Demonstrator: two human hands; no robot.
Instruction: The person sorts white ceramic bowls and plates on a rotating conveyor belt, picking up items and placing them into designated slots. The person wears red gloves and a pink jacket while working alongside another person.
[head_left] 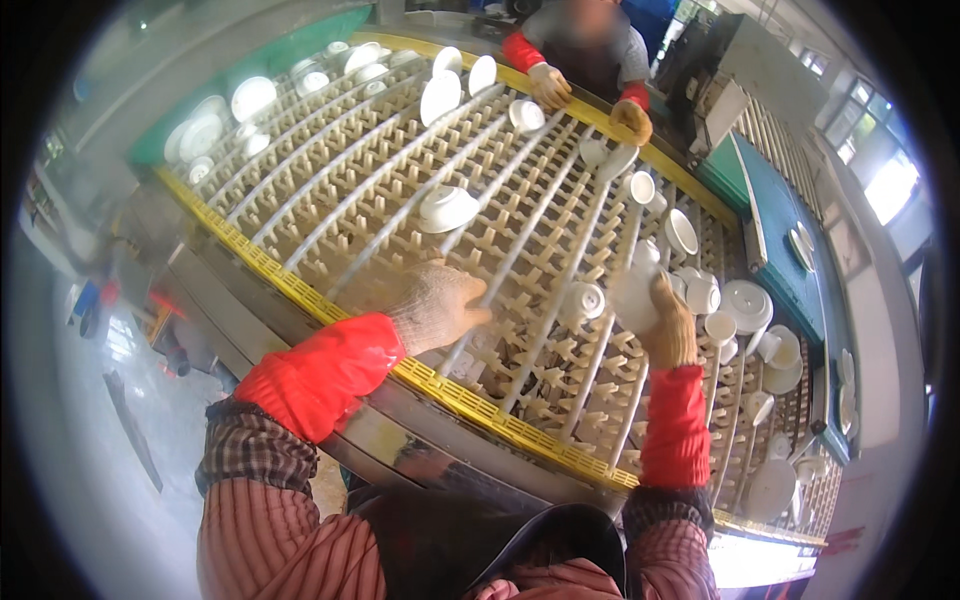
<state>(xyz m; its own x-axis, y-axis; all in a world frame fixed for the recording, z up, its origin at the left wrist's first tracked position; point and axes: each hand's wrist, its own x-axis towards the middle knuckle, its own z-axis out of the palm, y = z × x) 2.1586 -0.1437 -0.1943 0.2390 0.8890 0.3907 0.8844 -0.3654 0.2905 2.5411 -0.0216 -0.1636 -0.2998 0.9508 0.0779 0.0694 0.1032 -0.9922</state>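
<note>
Grasping a white dish (632, 300), the right hand (674, 328) sits right of centre in the frame, its gloved fingers against the near side; motion blur hides the dish's exact shape from me. On my distant view, the left hand (435, 305) is near the middle of the frame, gloved too, fingers pointing right above the peg rack (385, 245). I cannot tell whether it is loose or closed on anything.

Both forearms come up from the lower edge in red cuffs (675, 425). Just left of the held dish, I see a small white cup (585, 300) on the pegs. A white bowl (448, 209) rests higher up, near the centre of the frame, above the left hand. I make out more dishes standing among the pegs in the upper left, and a crowded group toward the right side, with a round plate (747, 305) among them.

A yellow border (450, 392) runs along the rack's near side. At the top of the frame, I see a co-worker (590, 45) whose gloved hands (549, 87) are at the far edge. A teal belt (785, 225) lies at the right.
</note>
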